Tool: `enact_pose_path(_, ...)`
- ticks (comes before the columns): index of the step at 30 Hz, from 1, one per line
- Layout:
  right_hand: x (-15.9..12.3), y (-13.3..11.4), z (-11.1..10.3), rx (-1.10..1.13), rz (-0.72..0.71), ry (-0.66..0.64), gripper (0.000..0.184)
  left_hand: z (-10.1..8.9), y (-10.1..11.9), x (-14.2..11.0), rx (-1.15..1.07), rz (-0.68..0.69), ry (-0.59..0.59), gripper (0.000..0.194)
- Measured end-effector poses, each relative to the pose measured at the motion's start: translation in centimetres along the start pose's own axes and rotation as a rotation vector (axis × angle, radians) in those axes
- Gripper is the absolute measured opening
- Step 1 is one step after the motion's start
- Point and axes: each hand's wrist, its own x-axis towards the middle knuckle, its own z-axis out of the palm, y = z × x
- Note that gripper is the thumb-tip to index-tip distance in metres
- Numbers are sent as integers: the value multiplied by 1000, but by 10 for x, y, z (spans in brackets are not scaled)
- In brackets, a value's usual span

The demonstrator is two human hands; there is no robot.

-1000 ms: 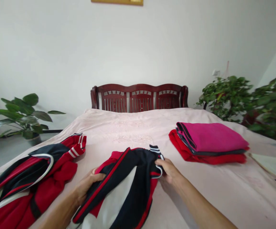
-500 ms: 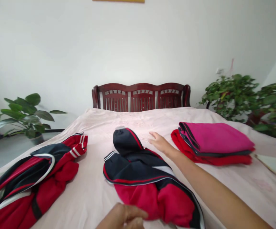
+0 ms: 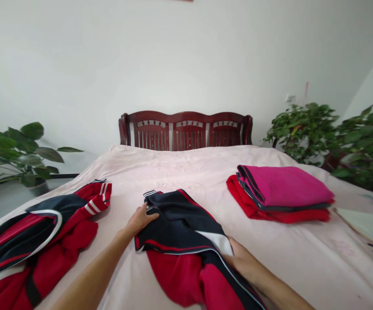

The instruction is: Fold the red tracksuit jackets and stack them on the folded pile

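A navy and red track jacket (image 3: 180, 224) with white piping and a white panel lies partly folded on the bed in front of me. My left hand (image 3: 142, 219) pinches its left edge just below a white-striped cuff, the thumb lying on top of the navy cloth. At the jacket's right side, my right hand (image 3: 240, 258) is closed around the edge by the white panel, and some of its fingers are hidden by the fabric. Another red and navy garment (image 3: 66, 245) with white-striped cuffs lies crumpled to the left of my left arm.
The pale pink sheet (image 3: 141, 168) covers the bed up to a dark wooden headboard (image 3: 186, 129). On the right sits a folded stack topped by magenta cloth (image 3: 289, 185). Potted plants (image 3: 28, 150) flank the bed, leafy ones (image 3: 305, 133) on the right.
My left hand has moved up and forward to the cuff edge. My right hand has come back toward me onto the jacket's right edge. The raised navy part now lies flatter.
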Motion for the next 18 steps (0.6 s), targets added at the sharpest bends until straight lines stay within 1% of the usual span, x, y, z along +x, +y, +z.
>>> enact_pose_path(1,3,-6,1,-20,-30,-42,65,2,5,0,-25,-9,-25,56)
enact_pose_path(2,7,-14,-1,-95,-55,-68,58,1,9,-1,-53,-18,-48,48)
enact_pose_path(3,11,-24,-8,-223,-80,-65,52,-3,13,-4,-88,-24,-67,40)
enact_pose_path(5,23,-47,-32,-571,-128,28,45,-19,17,-13,-164,-19,-78,32)
enact_pose_path(7,35,-73,-65,-914,-191,228,48,-42,18,-30,-290,0,-5,34)
enact_pose_path(8,41,-83,-83,-1046,-206,364,48,-54,16,-42,-371,6,61,36)
enact_pose_path(9,47,-90,-99,-1138,-204,488,48,-66,13,-55,-510,1,144,39)
enact_pose_path(10,52,-94,-114,-1214,-174,592,48,-77,8,-69,-614,-15,190,42)
enact_pose_path(11,56,-93,-126,-1286,-125,655,49,-85,2,-83,-651,-21,165,43)
enact_pose_path(12,59,-87,-134,-1348,-77,689,49,-93,-6,-96,-626,-19,56,43)
enact_pose_path(13,62,-77,-140,-1389,-47,694,47,-98,-16,-108,-569,-11,-93,41)
enact_pose_path(15,66,-50,-141,-1400,-46,635,43,-106,-36,-125,-438,36,-411,46)
enact_pose_path(16,67,-34,-138,-1372,-59,588,42,-108,-46,-128,-388,53,-527,51)
enact_pose_path(17,67,-20,-134,-1331,-67,542,41,-110,-54,-128,-357,55,-594,56)
enact_pose_path(18,68,-6,-129,-1282,-67,500,41,-112,-60,-125,-344,36,-603,61)
